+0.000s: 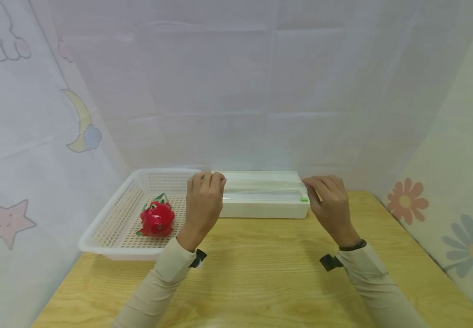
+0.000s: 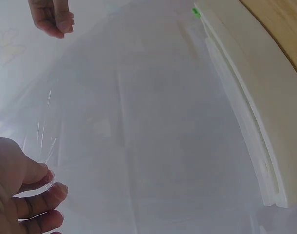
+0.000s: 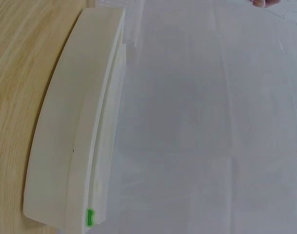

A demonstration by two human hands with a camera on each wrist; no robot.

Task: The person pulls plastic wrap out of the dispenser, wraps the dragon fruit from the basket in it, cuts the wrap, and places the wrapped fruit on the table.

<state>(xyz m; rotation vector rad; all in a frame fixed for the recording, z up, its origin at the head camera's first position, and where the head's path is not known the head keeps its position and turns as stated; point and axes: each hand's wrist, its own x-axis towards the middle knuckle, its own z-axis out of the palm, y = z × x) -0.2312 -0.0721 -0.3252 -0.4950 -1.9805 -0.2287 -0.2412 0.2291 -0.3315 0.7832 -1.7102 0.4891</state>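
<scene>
A white cling film dispenser box [image 1: 263,210] lies lengthwise at the back of the table, with a small green slider [image 1: 304,199] at its right end. Clear cling film [image 2: 47,141] stretches between the two hands above the box. At the film's left edge, my left hand [image 1: 204,200] pinches it between thumb and fingers, which gathers small creases. My right hand [image 1: 330,205] pinches the opposite edge near the box's right end. In the right wrist view, only a few fingertips show at the frame's edge.
To the left stands a white plastic basket [image 1: 93,241] with perforated walls, holding a shiny red dragon fruit [image 1: 157,219] with green tips. The wooden table [image 1: 261,273] stretches in front of the box. A pale printed sheet [image 1: 236,91] hangs behind and at the sides.
</scene>
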